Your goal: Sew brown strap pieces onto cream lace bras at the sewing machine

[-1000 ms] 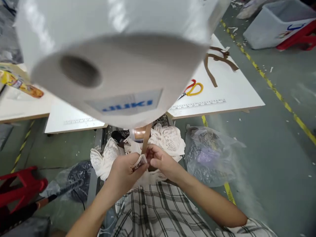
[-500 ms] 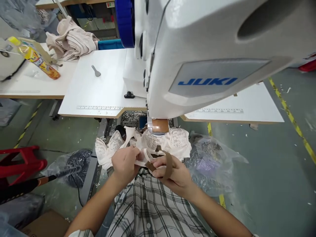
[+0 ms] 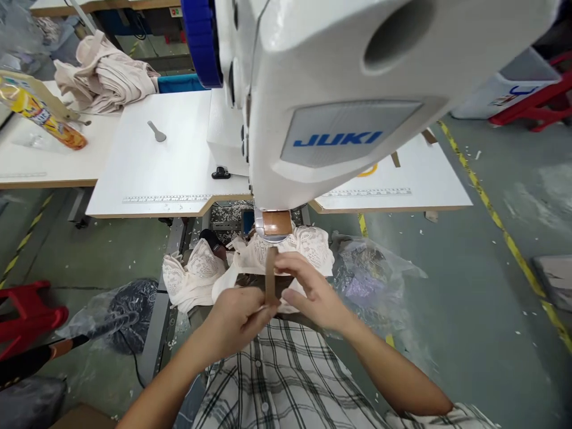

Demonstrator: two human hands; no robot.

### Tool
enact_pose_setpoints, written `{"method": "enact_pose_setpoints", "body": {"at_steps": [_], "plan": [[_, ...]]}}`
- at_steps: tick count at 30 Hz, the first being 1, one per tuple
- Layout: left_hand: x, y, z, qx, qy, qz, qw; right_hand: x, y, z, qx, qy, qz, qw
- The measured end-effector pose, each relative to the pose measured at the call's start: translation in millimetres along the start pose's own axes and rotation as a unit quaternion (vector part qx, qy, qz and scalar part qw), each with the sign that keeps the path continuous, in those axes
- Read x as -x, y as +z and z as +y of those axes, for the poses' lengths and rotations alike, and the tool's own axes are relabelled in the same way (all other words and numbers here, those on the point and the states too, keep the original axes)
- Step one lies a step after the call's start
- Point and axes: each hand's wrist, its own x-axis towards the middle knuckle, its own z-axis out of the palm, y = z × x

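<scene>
My left hand (image 3: pixel 241 316) is closed in a pinch around the lower end of a narrow brown strip (image 3: pixel 270 277), which stands up in front of me. Beside the strip, my right hand (image 3: pixel 315 292) has its thumb and fingers apart, with the fingertips close to the strip's upper part; whether they touch it I cannot tell. Cream lace bras (image 3: pixel 203 269) lie bunched just beyond both hands, beneath the head of a white JUKI sewing machine (image 3: pixel 268 173). My hands cover part of the fabric.
The white machine table (image 3: pixel 179 149) carries printed rulers, a grey spoon-shaped tool (image 3: pixel 157 131) and yellow-handled scissors (image 3: pixel 369 171) partly behind the machine. Folded beige fabric (image 3: pixel 111 77) and a drink bottle (image 3: pixel 44 116) sit at left. A plastic bag (image 3: pixel 370 277) is at right.
The view has swung across the machine and back a little. The brown strip, looped over my right hand half a second ago, now stands upright from my left hand, and my right fingers have spread.
</scene>
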Motion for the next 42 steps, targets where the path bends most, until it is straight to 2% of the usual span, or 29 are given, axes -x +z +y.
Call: {"method": "enact_pose_setpoints", "body": {"at_steps": [2,4,5,7,9,12,14,15,18,20,22,24,26,29,32,34,36,38,40,42], "plan": [[3,-1.8,13,0.098,-0.019,-0.076,0.992,-4,-7,-2,-0.001,-0.022,-0.078,0.997],[4,-2.8,21,0.144,-0.017,-0.11,0.983,-6,-11,-4,0.027,-0.081,-0.152,0.985],[5,-2.9,24,0.153,-0.017,-0.116,0.981,-6,-13,-5,0.056,-0.108,-0.163,0.979],[6,-1.9,24,0.16,-0.028,-0.105,0.981,-6,-14,-4,0.126,-0.146,-0.147,0.97],[6,0.9,22,0.165,-0.046,-0.068,0.983,-6,-14,-3,0.165,-0.171,-0.123,0.963],[6,7.1,18,0.162,-0.042,-0.023,0.986,-5,-8,-1,0.148,-0.179,-0.11,0.966],[7,10.5,17,0.155,-0.024,-0.001,0.988,-6,-5,1,0.137,-0.155,-0.08,0.975],[8,11.2,18,0.154,-0.011,0.005,0.988,-7,-4,4,0.14,-0.13,-0.045,0.981],[10,8.5,17,0.172,-0.016,0.02,0.985,-8,-17,18,0.132,-0.011,0.072,0.989],[12,3.1,12,0.206,-0.083,0.036,0.974,-1,-35,32,0.063,0.064,0.064,0.994],[15,-3.4,2,0.255,-0.165,0.069,0.95,13,-56,49,-0.004,0.114,0.041,0.993],[18,-9.2,-10,0.307,-0.206,0.116,0.922,33,-71,63,0.003,0.151,0.041,0.988],[22,-12.9,-21,0.357,-0.217,0.157,0.895,53,-76,74,0.032,0.177,-0.005,0.984],[25,-14.7,-29,0.428,-0.196,0.135,0.872,67,-65,80,0.053,0.185,-0.118,0.974],[22,-18.5,-28,0.457,-0.15,0.098,0.871,63,-51,80,0.057,0.191,-0.113,0.973],[15,-24.2,-26,0.468,-0.16,0.124,0.86,56,-45,80,-0.035,0.194,-0.115,0.974],[8,-30.1,-25,0.491,-0.205,0.186,0.826,48,-43,79,-0.121,0.178,-0.117,0.969],[4,-32.5,-25,0.509,-0.241,0.234,0.793,39,-40,77,-0.125,0.15,-0.07,0.978],[8,-32.2,-27,0.492,-0.244,0.242,0.8,30,-35,76,-0.108,0.136,-0.017,0.985],[14,-34.9,-35,0.431,-0.232,0.228,0.842,20,-29,76,-0.122,0.137,-0.032,0.983]]}}
